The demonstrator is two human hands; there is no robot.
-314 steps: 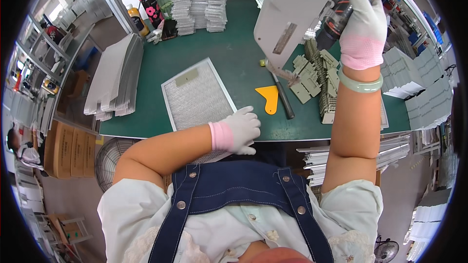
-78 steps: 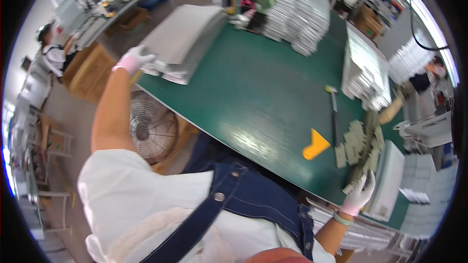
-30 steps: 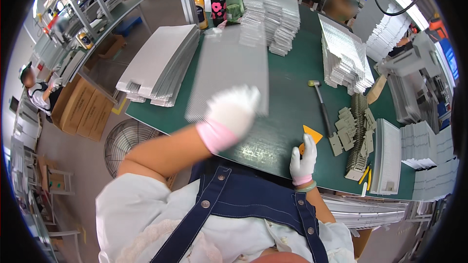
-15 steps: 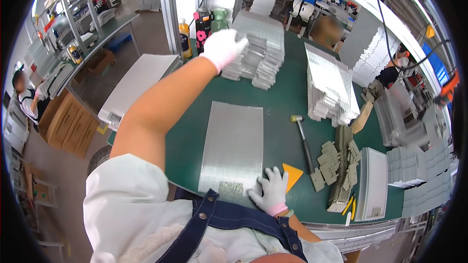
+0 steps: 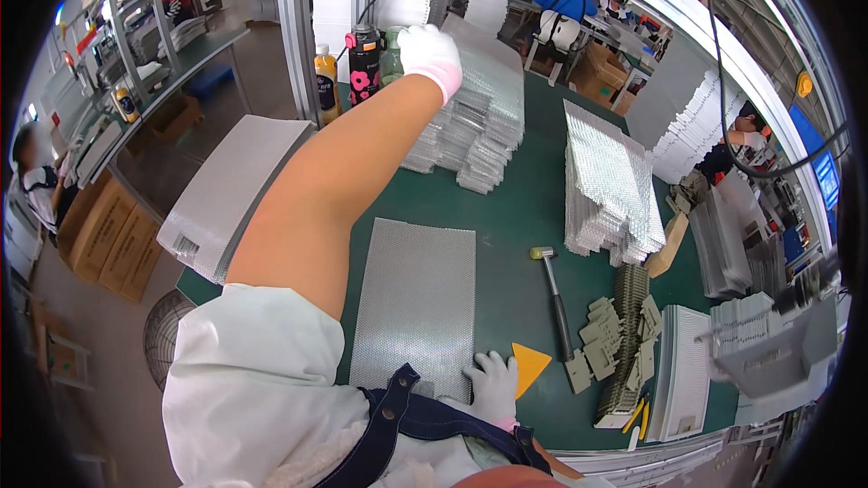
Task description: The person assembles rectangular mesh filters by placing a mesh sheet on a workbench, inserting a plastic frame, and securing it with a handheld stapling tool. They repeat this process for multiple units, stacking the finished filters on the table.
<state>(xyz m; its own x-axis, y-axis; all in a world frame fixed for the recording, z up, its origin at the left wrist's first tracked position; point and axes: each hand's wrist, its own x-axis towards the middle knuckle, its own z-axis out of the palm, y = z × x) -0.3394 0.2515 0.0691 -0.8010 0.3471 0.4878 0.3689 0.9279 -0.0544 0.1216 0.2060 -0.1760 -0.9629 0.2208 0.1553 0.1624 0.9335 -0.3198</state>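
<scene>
My left hand (image 5: 429, 52), in a white glove with a pink cuff, reaches out over the far left corner of a tall stack of silvery ridged sheets (image 5: 493, 95). Its back faces me and the fingers are hidden, so their grip does not show. Before me one silvery sheet (image 5: 416, 298) lies flat on the green table. At that sheet's near right corner rests my right hand (image 5: 493, 387), also gloved, with its fingers spread. Close beside its fingertips lies an orange triangular piece (image 5: 529, 368).
A hammer (image 5: 555, 303), greenish-grey clips (image 5: 601, 339) and yellow-handled pliers (image 5: 637, 416) lie to the right. Another sheet stack (image 5: 606, 172) stands behind them. White panels (image 5: 231, 190) lie at the left edge; bottles (image 5: 364, 63) stand beyond. Co-workers (image 5: 562, 4) sit farther off.
My left hand has moved slightly right and farther over the far stack. The view has shifted, so the table items appear lower. My right hand remains by the sheet's corner.
</scene>
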